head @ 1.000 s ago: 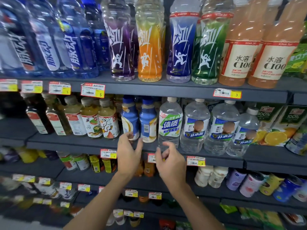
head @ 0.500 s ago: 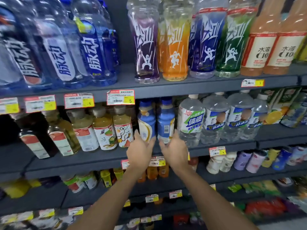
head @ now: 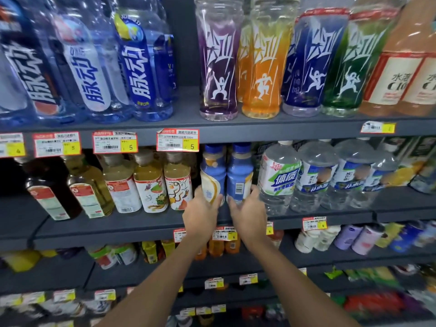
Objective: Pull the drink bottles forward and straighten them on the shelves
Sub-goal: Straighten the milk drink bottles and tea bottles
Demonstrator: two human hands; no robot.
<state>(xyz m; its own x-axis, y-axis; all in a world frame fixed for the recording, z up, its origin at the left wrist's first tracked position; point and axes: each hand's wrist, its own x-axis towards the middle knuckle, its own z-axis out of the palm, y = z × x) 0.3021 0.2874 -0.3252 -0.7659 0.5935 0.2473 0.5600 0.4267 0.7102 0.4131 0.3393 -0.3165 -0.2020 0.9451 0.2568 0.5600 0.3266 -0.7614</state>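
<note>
Two blue-capped bottles stand upright, side by side and touching, on the middle shelf (head: 113, 232), set a little back from its front edge. The left blue bottle (head: 212, 171) is gripped at its lower body by the left hand (head: 201, 218), with fingers and thumb curled round it. The right blue bottle (head: 239, 173) is held the same way by the right hand (head: 250, 217), its barcode facing outward just above the thumb. Both bottle bases are hidden behind the hands, so it cannot be told whether they rest on the shelf. Just right of the right hand stands a clear bottle with a green label (head: 279, 180), close against that hand's fingers, with further clear bottles beyond it. Just left of the left hand is a row of tea bottles (head: 177, 182) with illustrated labels, the nearest almost touching the left hand's knuckles. Directly below both wrists, price tags (head: 221, 233) are fixed to the shelf edge. Above the hands, on the upper shelf (head: 259, 131), a purple bottle (head: 218, 67) and an orange bottle (head: 262, 67) stand upright at the front.
</note>
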